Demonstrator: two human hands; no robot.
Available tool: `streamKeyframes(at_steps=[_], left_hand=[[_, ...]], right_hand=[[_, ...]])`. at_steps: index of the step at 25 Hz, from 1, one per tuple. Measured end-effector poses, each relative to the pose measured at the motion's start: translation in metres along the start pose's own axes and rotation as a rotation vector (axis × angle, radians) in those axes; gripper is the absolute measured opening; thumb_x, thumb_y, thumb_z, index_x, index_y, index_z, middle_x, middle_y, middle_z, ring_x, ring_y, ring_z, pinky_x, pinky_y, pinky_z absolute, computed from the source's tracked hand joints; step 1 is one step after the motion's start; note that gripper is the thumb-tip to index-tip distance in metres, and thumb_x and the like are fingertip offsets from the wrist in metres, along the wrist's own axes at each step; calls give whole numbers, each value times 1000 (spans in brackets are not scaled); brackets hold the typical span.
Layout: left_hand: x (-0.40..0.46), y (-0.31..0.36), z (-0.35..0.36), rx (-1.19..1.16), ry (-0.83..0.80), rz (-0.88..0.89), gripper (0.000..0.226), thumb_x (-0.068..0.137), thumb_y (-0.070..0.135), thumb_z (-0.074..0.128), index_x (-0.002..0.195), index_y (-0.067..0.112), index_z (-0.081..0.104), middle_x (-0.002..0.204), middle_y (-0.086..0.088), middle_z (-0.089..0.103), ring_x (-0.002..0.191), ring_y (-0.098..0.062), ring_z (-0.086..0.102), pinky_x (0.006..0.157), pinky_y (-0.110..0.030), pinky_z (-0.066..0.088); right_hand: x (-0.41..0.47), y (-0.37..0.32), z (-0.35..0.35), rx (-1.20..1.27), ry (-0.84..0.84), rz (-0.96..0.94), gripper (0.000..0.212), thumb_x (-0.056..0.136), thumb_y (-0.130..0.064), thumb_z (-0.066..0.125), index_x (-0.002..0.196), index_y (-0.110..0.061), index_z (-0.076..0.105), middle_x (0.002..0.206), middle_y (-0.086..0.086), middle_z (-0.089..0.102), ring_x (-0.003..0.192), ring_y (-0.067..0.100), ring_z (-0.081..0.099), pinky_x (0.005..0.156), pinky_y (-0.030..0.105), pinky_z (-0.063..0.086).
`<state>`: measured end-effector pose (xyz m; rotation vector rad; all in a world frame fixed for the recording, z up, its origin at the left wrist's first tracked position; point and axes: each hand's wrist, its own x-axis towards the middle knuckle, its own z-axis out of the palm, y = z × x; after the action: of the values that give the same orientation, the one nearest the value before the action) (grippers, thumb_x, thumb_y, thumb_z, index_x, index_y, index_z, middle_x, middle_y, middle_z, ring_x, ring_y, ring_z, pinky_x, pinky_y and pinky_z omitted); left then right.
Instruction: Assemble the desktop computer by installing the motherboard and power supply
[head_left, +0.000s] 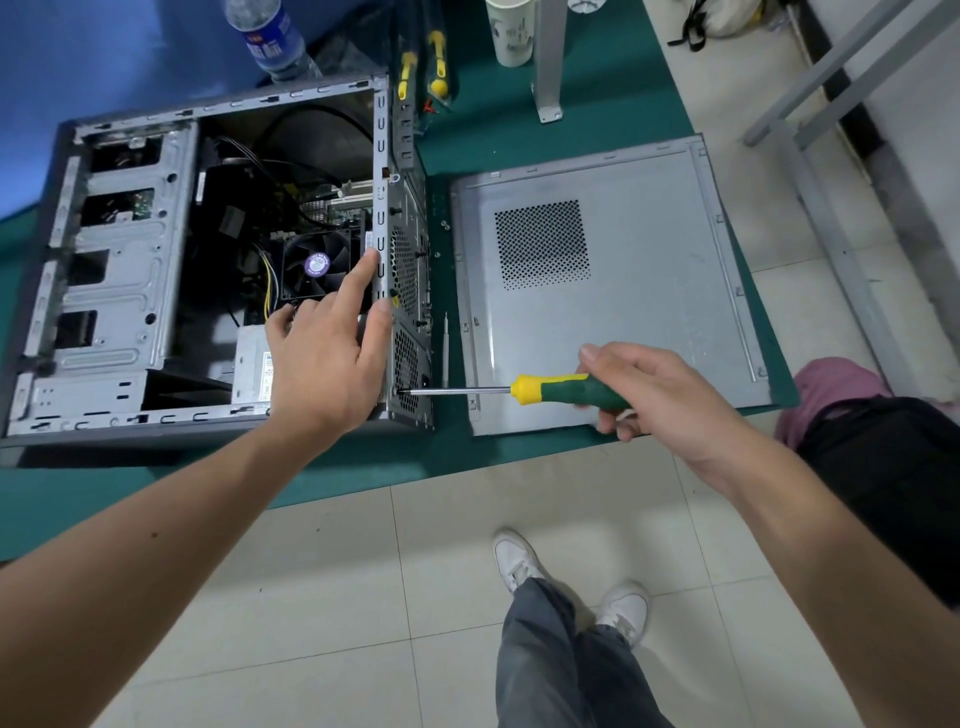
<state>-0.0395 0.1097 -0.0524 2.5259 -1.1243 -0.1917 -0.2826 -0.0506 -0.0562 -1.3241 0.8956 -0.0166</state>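
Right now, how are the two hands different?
The right hand is curled round the green and yellow screwdriver; the left hand holds no tool. The left hand rests on the computer case with fingers spread over its back edge, while the right hand stays off the case, above the side panel. Only the screwdriver's tip reaches the case. Both hands are bare.

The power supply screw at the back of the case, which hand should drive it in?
Probably the right hand: it already grips the screwdriver, whose tip sits at the case's rear panel. The left hand rests on the case edge, steadying it.
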Motion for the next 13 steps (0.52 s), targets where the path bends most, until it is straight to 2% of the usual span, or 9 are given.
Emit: streamKeyframes(at_steps=[1,3,5,7,8,10,11,13], left_hand=[[0,0,0,2,-1,0,50,102,46,24,149,33,33,61,10,49,84,-17,50,106,-42,25],[0,0,0,10,-1,0,50,102,47,24,149,34,33,62,10,50,84,-17,50,107,-42,25],[1,-1,-1,7,-1,1,50,102,47,24,149,34,33,61,10,50,84,-16,50,107,-42,25],[0,-1,-1,4,1,2,50,102,47,24,149,34,33,60,10,49,83,-16,50,107,-43,25],[0,-1,0,5,1,1,50,102,47,24,149,34,33,60,10,49,83,-16,50,107,-43,25],[1,0,0,7,0,-3,49,102,47,24,149,35,33,60,11,49,83,-16,49,107,-43,25],[1,0,0,8,2,-5,49,102,47,24,149,35,33,61,11,50,84,-16,48,107,-43,25],[1,0,0,11,5,-5,49,102,46,25,149,35,34,62,11,50,84,-15,47,106,-40,24]], right_hand=[[-1,0,-3,59,-45,-17,15,86,-33,69,90,-19,65,83,1,64,64,13,58,57,24,48],[-4,0,-8,179,-97,-68,12,84,-14,70,92,-21,63,81,-2,59,63,15,56,59,25,49],[-2,1,-4,125,-19,-43,5,92,-22,67,87,-19,65,78,2,64,54,16,54,50,25,47],[1,2,2,-9,39,8,25,95,-41,59,85,-19,67,73,6,68,50,15,53,46,25,44],[1,3,2,-18,18,15,26,94,-43,60,86,-20,68,75,3,67,52,14,55,48,24,46],[0,4,-2,88,-40,-3,12,86,-33,70,91,-23,66,83,-4,62,60,13,55,55,23,48],[-1,4,-4,157,-45,-31,12,82,-24,72,92,-23,65,85,-6,60,60,13,53,55,24,48],[-1,4,-1,134,29,-62,10,85,-22,73,85,-21,64,79,-7,62,52,15,50,49,26,45]])
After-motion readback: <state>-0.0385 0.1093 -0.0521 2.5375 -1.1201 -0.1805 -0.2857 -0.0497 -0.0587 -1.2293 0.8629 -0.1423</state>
